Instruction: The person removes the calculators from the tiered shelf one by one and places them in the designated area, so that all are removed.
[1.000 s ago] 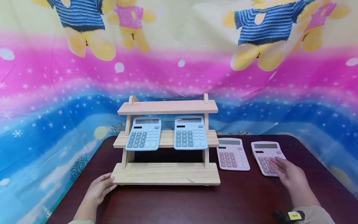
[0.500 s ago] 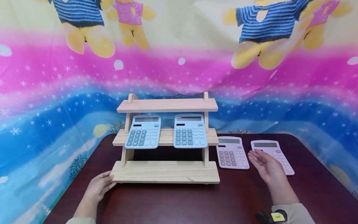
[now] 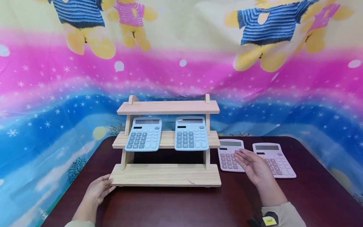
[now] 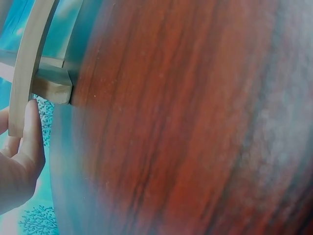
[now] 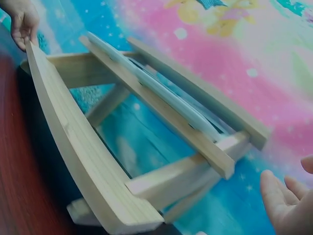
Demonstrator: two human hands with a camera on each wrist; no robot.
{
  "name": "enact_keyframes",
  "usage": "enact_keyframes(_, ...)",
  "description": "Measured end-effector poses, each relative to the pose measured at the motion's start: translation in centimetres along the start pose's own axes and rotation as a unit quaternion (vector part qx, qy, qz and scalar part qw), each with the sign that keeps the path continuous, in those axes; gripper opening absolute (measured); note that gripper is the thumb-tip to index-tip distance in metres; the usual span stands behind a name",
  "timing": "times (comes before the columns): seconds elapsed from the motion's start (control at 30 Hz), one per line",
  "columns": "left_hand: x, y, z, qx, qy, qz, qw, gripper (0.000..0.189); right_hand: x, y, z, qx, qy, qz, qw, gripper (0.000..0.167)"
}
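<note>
Head camera: A person's left hand (image 3: 97, 190) pinches the end of a wooden rack's (image 3: 168, 139) bottom shelf (image 3: 165, 175) at lower left of the frame. The right hand (image 3: 256, 167), at lower right, has fingers extended, loosely together and holding nothing. At center, a blue calculator (image 3: 144, 134) and a second blue calculator (image 3: 191, 133) lean, faces forward, on the middle shelf (image 3: 168, 143). At right, a pink calculator (image 3: 226, 157) and a second pink calculator (image 3: 273, 154) lie on the dark table (image 3: 158, 208), each partly covered by the right hand — whether it touches either cannot be told. By the look of it, the step in hand is steadying the rack while the right hand stays free; taking up a pink calculator would call for lowering that hand and curling its fingers round an edge.

Left wrist camera: The bottom shelf enters at upper left, its end caught between digits on either side, a grip clearer here than from above. Table fills most of the frame; no calculator appears.

Right wrist camera: Seen from the side, the rack slants across the frame, a blue calculator edge-on at the middle shelf — a tilt the head view flattens. Right fingers, lower right, are apart from the rack, slightly bent and grasping nothing; the pink pair is out of view.
</note>
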State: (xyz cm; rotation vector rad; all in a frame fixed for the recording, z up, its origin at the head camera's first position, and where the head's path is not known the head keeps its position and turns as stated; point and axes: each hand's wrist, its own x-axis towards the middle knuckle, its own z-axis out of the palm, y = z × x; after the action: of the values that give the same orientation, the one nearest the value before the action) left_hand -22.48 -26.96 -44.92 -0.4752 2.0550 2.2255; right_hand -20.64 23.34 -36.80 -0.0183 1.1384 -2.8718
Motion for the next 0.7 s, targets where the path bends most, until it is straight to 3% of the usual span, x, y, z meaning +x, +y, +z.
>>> enact_keyframes(0.17, 0.0, 0.1, 0.0, 0.0, 0.002, 0.001, 1.0, 0.059, 0.4, 1.2, 0.9, -0.021, -0.007, -0.002, 0.9997, 0.021)
enact_keyframes(0.3, 0.0, 0.4, -0.1, 0.002, 0.003, 0.0, 1.0, 0.059, 1.5, 2.5, 0.4, -0.043, -0.061, -0.024, 0.9969, 0.011)
enact_keyframes(0.4, -0.2, 0.5, -0.2, 0.004, -0.004, 0.004, 1.0, 0.059, 2.0, 3.2, 0.6, -0.07, -0.067, -0.032, 0.9948, 0.01)
enact_keyframes(0.7, -0.5, 0.6, 0.2, 0.016, -0.006, 0.004, 0.9998, 0.057, 1.9, 4.1, 3.9, -0.105, 0.048, 0.016, 0.9932, 0.014)
